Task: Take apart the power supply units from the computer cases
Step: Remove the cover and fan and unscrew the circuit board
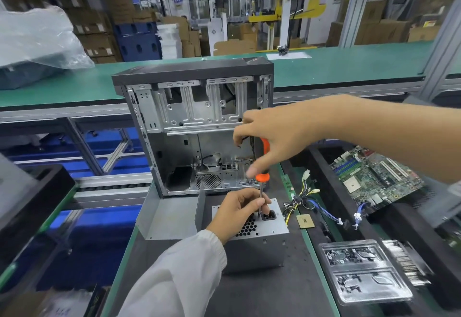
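Hands work over the power supply unit (259,239): left (239,207) pinching the screwdriver (262,167) shaft, right (272,132) gripping its handle.

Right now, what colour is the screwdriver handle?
Orange with black, on the screwdriver; head view.

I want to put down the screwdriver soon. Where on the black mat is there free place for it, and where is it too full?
Bare black mat lies in front of the power supply unit, between the white sleeve and the clear plastic tray. It is crowded to the right of the unit: cable bundle, chip. Behind it stand the metal cover and computer case.
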